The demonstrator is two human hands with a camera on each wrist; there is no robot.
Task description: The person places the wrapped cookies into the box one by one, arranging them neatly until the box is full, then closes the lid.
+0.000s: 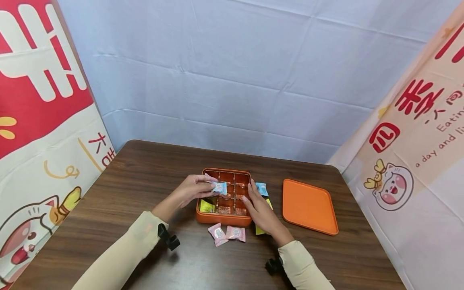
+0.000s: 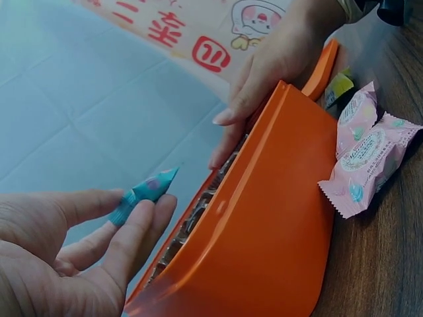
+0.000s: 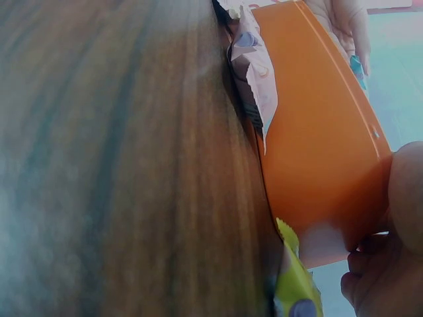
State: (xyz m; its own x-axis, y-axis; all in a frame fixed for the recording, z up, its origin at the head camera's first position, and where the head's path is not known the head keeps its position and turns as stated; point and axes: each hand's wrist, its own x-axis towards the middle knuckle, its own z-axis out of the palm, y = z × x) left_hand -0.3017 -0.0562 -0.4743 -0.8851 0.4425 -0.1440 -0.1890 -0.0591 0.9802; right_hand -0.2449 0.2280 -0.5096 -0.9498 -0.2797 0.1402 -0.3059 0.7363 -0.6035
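Blue packet [image 1: 220, 188] pinched in left hand [image 1: 193, 189], above orange divided box [image 1: 223, 220].

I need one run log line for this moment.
left hand: pinches blue-wrapped candy; right hand: holds orange box's right side; pink-wrapped candies: on table; orange lid: off box

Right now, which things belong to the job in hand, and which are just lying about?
In the job:
small blue wrapped packet, pinched by the left hand
square orange compartmented box, right hand against it
probably the pink wrapped packets, yellow wrapped packets and loose blue packet nearby

Lying about, seemingly:
flat orange lid-like panel, untouched
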